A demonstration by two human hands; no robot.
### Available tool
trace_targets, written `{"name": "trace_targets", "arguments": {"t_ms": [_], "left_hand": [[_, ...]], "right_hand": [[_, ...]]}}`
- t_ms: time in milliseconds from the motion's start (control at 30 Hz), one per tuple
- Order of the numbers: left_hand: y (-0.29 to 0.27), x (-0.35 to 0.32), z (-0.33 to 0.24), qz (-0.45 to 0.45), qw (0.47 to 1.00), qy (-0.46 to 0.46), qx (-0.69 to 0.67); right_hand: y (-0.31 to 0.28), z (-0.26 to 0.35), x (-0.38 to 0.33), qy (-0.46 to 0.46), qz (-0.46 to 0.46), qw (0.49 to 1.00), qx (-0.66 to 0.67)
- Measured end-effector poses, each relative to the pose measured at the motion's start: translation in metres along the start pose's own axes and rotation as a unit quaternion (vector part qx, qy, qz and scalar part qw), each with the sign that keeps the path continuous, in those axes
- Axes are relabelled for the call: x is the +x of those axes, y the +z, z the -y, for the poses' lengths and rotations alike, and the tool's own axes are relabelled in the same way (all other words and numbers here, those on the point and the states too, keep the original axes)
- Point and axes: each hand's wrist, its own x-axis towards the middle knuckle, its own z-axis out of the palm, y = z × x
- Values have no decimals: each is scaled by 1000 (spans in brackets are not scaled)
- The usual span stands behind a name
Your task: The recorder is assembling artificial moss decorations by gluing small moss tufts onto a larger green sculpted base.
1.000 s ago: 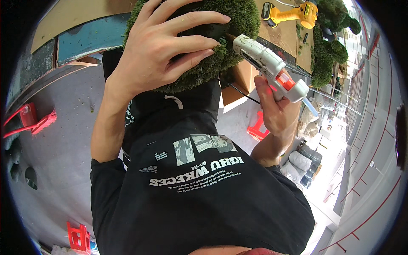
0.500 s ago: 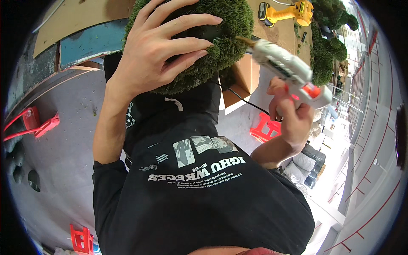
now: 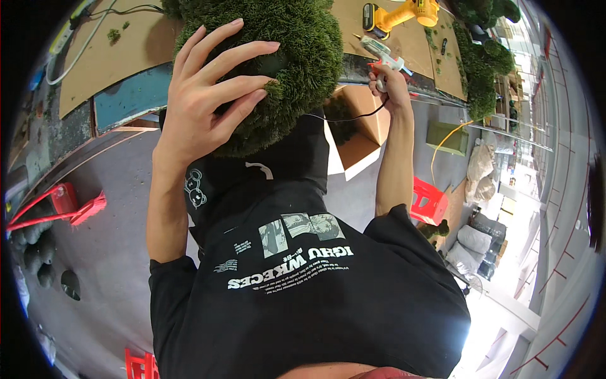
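A large round ball of green artificial moss (image 3: 306, 63) sits at the table's near edge, close to my body. My left hand (image 3: 205, 101) lies against its left side, fingers spread and slightly bent, the thumb near the index finger. Out to the right, my right hand (image 3: 396, 88) is closed around the grip of a white glue gun (image 3: 377, 48) with a red-orange trigger part. The gun's nozzle points up and left over the table, apart from the ball. Its dark cord (image 3: 360, 117) runs left below the ball.
A yellow cordless drill (image 3: 401, 17) lies beyond the glue gun. More moss clumps (image 3: 486, 69) line the table's right side. Below the edge stands an open cardboard box (image 3: 363, 136). A red stool (image 3: 429, 201) is at the right, a red broom (image 3: 88, 208) at the left.
My right hand has carried the glue gun away from the ball, to the far right over the table, straightening the arm. My left hand stays on the ball while the view has shifted.
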Motion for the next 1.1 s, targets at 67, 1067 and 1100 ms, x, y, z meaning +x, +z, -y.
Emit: {"name": "trace_targets", "arguments": {"t_ms": [67,1067,1100], "left_hand": [[0,1,-1,-5,1000,0,-5],[1,0,3,14,1000,-7,-4],[1,2,3,12,1000,-9,-4]], "right_hand": [[-5,-7,21,24,-6,998,-66],[191,73,-169,-265,147,922,-241],[192,72,-169,-272,144,921,-239]]}}
